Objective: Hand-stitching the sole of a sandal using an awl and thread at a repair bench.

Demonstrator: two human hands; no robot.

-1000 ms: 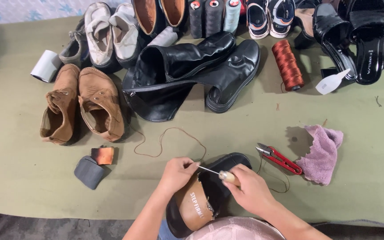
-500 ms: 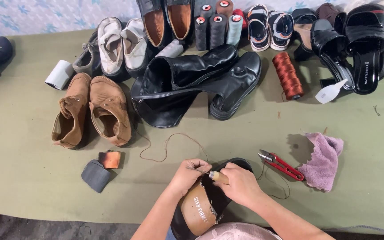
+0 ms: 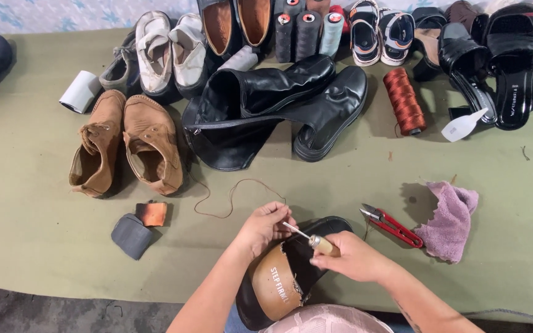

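— At the near edge of the worktop (image 3: 44, 246), where's the black shoe (image 3: 279, 280)?

— Under both hands. The right hand (image 3: 353, 256) has its grip clenched on the awl (image 3: 313, 239); the left hand (image 3: 266, 225) pinches the brown thread (image 3: 229, 197) at the awl's tip.

— Anything hidden?

— The tip itself, behind the fingers; the shoe's heel is cut off below.

— Changed?

— The hands have drawn slightly apart since half a second ago, baring the awl's shaft.

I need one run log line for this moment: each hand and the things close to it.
left hand: pinching thread | right hand: holding awl | shoe: under both hands | snips: on table, right
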